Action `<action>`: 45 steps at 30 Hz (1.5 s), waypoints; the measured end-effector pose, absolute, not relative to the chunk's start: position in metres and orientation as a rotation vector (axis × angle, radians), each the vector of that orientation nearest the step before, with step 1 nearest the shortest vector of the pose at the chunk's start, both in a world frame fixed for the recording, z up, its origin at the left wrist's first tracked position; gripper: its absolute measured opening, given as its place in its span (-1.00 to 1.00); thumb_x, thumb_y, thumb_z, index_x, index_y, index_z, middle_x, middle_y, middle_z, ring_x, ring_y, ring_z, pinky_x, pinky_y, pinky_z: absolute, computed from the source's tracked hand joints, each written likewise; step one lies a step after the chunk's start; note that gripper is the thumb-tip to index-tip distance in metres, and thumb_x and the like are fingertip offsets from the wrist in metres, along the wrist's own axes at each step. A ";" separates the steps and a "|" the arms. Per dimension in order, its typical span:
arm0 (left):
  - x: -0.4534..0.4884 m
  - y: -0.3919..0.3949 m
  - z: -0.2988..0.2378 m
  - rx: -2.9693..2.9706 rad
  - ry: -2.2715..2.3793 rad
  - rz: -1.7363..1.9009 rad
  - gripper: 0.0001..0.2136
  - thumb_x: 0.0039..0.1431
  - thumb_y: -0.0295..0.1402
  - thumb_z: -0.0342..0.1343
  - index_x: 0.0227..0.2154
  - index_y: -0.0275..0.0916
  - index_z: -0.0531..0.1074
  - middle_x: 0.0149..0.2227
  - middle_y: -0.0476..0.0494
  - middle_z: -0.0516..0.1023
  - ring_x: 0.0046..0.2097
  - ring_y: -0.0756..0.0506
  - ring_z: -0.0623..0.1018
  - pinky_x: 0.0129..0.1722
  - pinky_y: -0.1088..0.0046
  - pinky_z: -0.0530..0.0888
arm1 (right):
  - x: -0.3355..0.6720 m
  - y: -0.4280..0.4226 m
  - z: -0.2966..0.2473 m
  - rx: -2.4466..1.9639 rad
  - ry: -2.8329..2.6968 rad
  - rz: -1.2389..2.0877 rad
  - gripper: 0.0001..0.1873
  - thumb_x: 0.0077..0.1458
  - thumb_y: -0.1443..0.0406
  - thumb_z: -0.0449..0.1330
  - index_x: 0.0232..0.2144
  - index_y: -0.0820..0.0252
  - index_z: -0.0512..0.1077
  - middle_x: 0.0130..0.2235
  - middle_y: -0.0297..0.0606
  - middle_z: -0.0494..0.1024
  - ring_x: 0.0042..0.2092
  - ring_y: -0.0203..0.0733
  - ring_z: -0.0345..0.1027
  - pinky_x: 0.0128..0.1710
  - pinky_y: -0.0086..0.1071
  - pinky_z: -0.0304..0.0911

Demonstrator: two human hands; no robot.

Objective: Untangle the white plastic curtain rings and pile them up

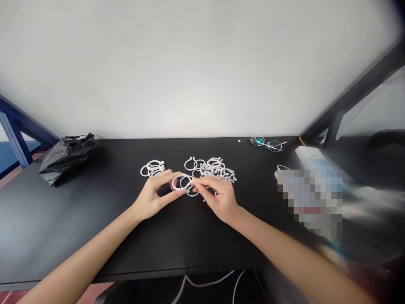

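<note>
Pinched between thumb and fingertips of the left hand (152,196) and of the right hand (221,199): a small cluster of thin white plastic rings (185,184), held just over the black tabletop (95,219) at mid-desk. Two or three in the cluster, exact count unclear. Just behind the left hand, one small heap of like rings (152,168). Behind the right hand, close to its fingers, one larger tangled heap (212,169). Well apart, one crumpled black plastic bag (68,158) at far left and one pair of thin-rimmed glasses (267,144) at back right.
</note>
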State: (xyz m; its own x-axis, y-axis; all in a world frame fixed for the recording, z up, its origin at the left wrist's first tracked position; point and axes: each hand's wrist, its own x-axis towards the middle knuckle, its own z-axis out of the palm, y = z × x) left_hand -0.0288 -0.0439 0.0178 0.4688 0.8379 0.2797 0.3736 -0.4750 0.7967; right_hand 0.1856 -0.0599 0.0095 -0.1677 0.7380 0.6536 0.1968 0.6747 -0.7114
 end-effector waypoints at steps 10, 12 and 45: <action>-0.029 -0.044 0.022 2.047 1.003 0.925 -0.75 0.23 -0.28 0.18 -0.06 -0.21 0.48 -0.36 -0.06 0.39 -0.29 -0.07 0.40 -0.21 0.37 0.39 | 0.185 -0.058 0.005 -0.733 -1.720 0.509 -0.81 0.24 0.38 0.15 -0.19 0.13 0.56 -0.42 -0.29 0.62 -0.39 -0.24 0.51 -0.36 -0.35 0.46; -0.028 -0.044 0.023 2.035 0.999 0.915 -0.76 0.22 -0.27 0.19 -0.08 -0.22 0.48 -0.31 -0.09 0.43 -0.27 -0.07 0.41 -0.19 0.36 0.41 | 0.186 -0.058 0.006 -0.746 -1.726 0.497 -0.82 0.24 0.37 0.15 -0.20 0.13 0.56 -0.43 -0.29 0.60 -0.40 -0.24 0.49 -0.37 -0.34 0.45; -0.068 -0.015 0.004 2.535 1.932 0.467 -0.55 0.26 -0.06 0.01 0.00 -0.31 0.46 0.00 -0.28 0.48 -0.05 -0.30 0.47 -0.05 0.14 0.44 | 0.184 -0.059 0.008 -0.755 -1.698 0.514 -0.84 0.19 0.44 0.15 -0.29 0.19 0.53 -0.36 -0.22 0.60 -0.33 -0.25 0.47 -0.48 -0.41 0.42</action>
